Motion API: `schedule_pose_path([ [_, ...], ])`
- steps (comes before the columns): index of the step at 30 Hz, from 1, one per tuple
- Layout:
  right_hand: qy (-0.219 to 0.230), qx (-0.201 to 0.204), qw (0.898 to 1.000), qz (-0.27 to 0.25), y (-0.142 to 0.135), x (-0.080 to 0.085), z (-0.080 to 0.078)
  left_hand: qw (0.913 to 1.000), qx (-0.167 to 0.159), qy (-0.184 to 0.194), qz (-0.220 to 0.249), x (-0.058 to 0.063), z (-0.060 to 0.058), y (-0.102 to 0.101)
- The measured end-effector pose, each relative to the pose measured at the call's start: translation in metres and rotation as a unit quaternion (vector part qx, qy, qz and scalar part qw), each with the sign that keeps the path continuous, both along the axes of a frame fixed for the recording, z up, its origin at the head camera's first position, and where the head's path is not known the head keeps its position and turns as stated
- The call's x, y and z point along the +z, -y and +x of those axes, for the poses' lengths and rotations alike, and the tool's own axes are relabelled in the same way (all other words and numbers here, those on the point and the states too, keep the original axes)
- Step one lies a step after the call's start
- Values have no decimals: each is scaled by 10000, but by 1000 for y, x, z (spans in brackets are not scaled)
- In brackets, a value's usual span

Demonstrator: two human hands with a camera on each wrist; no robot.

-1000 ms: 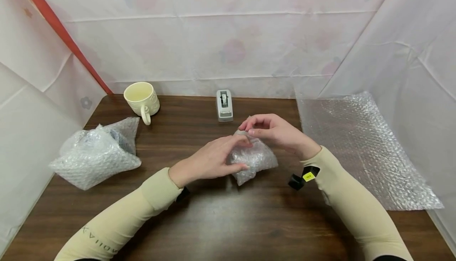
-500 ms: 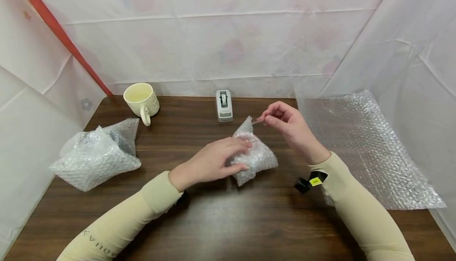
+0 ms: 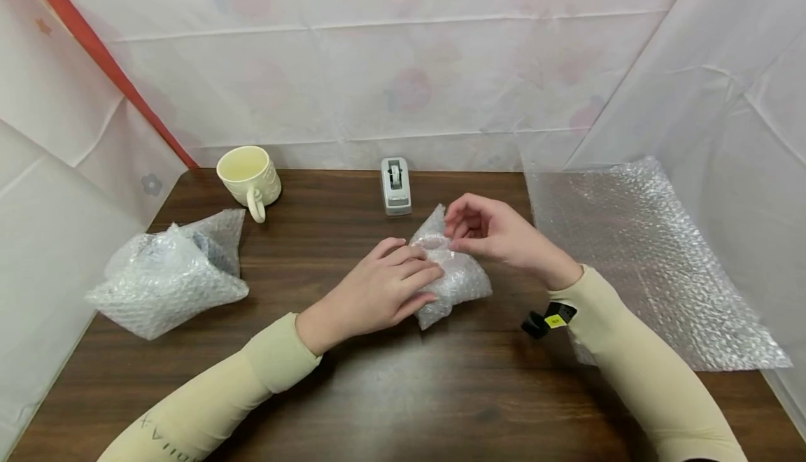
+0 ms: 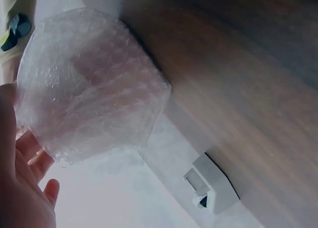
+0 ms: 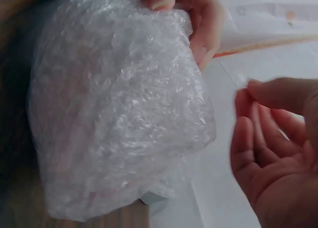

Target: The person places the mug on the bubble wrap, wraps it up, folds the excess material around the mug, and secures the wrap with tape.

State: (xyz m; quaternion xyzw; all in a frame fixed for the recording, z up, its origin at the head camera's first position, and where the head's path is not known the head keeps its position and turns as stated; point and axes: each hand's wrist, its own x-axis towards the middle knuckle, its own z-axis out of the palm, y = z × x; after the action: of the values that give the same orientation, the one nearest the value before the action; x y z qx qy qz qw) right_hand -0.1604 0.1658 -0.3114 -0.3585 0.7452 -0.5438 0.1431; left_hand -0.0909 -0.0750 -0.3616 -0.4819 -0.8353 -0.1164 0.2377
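A small bundle of bubble wrap (image 3: 462, 280) lies mid-table, and something pinkish shows faintly through it in the left wrist view. My left hand (image 3: 380, 287) rests on its left side, fingers over the top and thumb by the near side. Just above the bundle's right side, my right hand (image 3: 497, 234) has thumb and index fingertips together. In the right wrist view a small clear strip of tape (image 5: 242, 82) shows at those fingertips, with the other fingers loosely bent. A grey tape dispenser (image 3: 396, 187) stands behind the bundle.
A pale yellow mug (image 3: 248, 176) stands at the back left. In front of it lies a larger bubble-wrapped bundle (image 3: 166, 280). A flat bubble wrap sheet (image 3: 642, 259) covers the table's right side. Cloth curtains (image 3: 403, 63) hang around the table (image 3: 403, 392).
My right hand drew the tape away up and right from the bundle, then came back down beside it. My left fingers have closed together on the bundle, which has barely moved.
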Motion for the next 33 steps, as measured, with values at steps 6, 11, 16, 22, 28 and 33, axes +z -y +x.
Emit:
schedule_pose_path([
  [6, -1227, 423, 9802, 1496, 16, 2, -5, 9980, 212, -585, -87, -1, 7, -1],
  [11, -1664, 197, 9617, 2171, 26, 3, -3, 9972, 329, -668, -90, -1, 10, -2],
  [16, -2232, -180, 9309, 2886, 37, 6, 7, 9974, 368, -611, -24, -2, 9, -2],
  [22, -1970, -818, 9122, 3498, 41, 5, 4, 9990, 319, -272, 163, -3, 8, 0],
  [28, -492, -1053, 9266, 3576, 34, -4, -11, 9990, 111, 149, 415, 2, 2, 1],
  [33, -98, -1012, 9349, 3400, 30, -12, -15, 9995, -295, 106, 72, 11, -12, 5],
])
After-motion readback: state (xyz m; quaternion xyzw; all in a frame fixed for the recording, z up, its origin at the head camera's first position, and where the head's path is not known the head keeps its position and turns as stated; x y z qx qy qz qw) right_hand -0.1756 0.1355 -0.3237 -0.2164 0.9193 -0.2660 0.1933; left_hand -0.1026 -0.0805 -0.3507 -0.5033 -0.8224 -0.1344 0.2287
